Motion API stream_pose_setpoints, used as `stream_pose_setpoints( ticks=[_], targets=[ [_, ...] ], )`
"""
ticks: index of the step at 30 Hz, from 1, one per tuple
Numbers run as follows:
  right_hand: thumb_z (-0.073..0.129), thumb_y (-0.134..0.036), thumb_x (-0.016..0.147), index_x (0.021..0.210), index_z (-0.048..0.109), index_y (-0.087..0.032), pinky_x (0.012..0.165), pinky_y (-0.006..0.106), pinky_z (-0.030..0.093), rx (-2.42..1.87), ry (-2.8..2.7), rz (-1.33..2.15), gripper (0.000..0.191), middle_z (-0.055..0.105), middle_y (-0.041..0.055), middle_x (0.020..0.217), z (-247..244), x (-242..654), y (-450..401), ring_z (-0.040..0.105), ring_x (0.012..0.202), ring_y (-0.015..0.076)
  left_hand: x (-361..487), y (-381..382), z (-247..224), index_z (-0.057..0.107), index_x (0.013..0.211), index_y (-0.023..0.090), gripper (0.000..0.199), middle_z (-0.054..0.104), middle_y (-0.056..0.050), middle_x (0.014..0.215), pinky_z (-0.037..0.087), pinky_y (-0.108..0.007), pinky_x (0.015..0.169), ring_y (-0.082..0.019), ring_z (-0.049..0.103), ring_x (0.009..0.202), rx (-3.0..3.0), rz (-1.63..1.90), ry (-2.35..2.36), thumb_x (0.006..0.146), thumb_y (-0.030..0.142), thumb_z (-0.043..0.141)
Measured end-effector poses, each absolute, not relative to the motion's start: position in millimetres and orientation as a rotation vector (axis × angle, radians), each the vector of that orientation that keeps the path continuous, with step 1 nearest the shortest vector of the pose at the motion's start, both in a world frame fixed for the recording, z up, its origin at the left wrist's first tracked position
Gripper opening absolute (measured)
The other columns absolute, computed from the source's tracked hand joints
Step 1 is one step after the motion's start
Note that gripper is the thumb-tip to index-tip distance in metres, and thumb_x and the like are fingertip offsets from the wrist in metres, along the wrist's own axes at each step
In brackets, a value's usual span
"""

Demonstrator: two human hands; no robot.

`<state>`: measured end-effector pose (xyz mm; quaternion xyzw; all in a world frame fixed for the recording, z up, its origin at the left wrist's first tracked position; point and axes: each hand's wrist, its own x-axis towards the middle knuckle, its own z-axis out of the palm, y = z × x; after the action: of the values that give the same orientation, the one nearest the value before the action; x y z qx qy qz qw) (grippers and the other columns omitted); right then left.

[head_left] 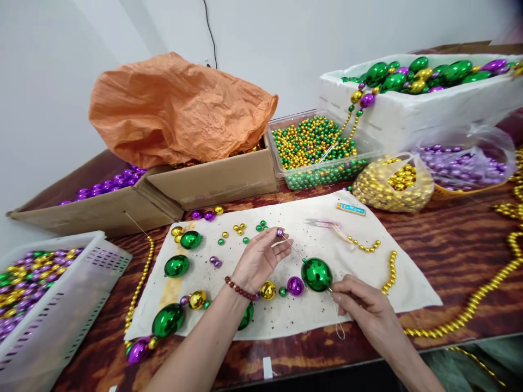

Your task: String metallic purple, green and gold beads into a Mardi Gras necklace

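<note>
My left hand (261, 253), above the white cloth (347, 239), pinches a small purple bead (280, 232) at the tip of a long thin needle (292, 247). The needle runs through a large shiny green bead (317, 274), with a small green bead beside it. My right hand (362, 299) grips the needle's other end with thumb and fingertips, just below the large bead. A loop of thread (340, 328) hangs under these fingers. Below my left wrist lies a string of mixed beads, with a gold bead (268, 290) and a purple bead (295, 286); my forearm hides part of it.
Small scissors (321, 223), a blue packet (351, 209) and loose beads lie on the cloth. Behind stand cardboard boxes (216, 177), an orange bag (175, 109), a clear bead bin (327, 171) and a white foam box (392, 117). A white basket (81, 288) stands left.
</note>
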<state>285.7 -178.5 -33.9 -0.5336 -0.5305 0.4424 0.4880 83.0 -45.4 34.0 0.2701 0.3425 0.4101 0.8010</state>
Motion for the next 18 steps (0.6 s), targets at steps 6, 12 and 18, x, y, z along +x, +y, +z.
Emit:
stream_pose_setpoints(
  ticks=[6,12,18],
  targets=[
    [0.057,-0.03,0.091,0.088,0.067,-0.022,0.059,0.025,0.041,-1.295,-1.303,1.084,0.013,0.053,-0.0006,0.072,-31,285,-179,0.055,0.062,0.0135,89,-48,33,0.064,0.088,0.015,0.012,0.07,-0.004,0.089,0.052,-0.031,0.082,-0.017,0.068,0.086,0.535,0.889,0.738,0.081,0.024,0.07],
    [0.057,-0.031,0.091,0.089,0.068,-0.022,0.055,0.025,0.043,-1.334,-1.286,1.079,0.015,0.053,0.0,0.072,-31,283,-181,0.055,0.061,0.0138,91,-49,32,0.063,0.089,0.016,0.017,0.069,-0.004,0.091,0.051,-0.031,0.082,-0.018,0.069,0.086,0.567,0.905,0.773,0.078,0.024,0.073],
    [0.059,-0.035,0.089,0.089,0.068,-0.02,0.053,0.023,0.043,-1.387,-1.22,1.059,0.017,0.056,0.0004,0.071,-38,284,-177,0.056,0.06,0.0135,100,-57,30,0.063,0.1,0.017,0.025,0.069,-0.006,0.101,0.048,-0.037,0.088,-0.019,0.068,0.089,0.719,0.965,0.818,0.078,0.024,0.073]
  ],
)
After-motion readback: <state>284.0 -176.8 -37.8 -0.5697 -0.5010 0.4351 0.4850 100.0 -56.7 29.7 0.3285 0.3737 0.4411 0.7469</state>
